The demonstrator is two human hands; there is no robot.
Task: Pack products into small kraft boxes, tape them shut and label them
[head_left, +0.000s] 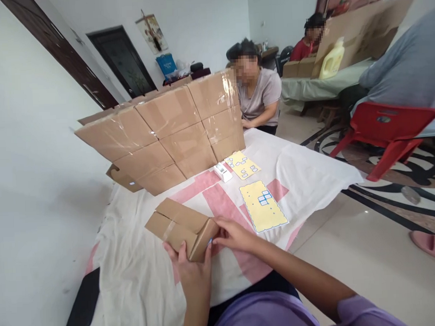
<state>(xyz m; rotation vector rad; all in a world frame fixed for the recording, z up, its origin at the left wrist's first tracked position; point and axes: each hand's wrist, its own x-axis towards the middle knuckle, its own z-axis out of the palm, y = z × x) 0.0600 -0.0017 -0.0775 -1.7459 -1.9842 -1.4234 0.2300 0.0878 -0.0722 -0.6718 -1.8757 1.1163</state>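
A small brown cardboard box (180, 226) with tape across it lies on the white and pink cloth (135, 270) near me. My left hand (190, 268) cups its near end from below, fingers curled up against the end flap. My right hand (232, 234) pinches the right corner of the same end flap. A yellow card (262, 206) with blue squares lies just right of my right hand.
A wall of stacked, taped cardboard boxes (166, 131) stands at the far side of the cloth. A second yellow card (243, 165) and a small white box (222, 172) lie before it. A person (258, 92) sits behind. A red chair (389, 131) stands on the right.
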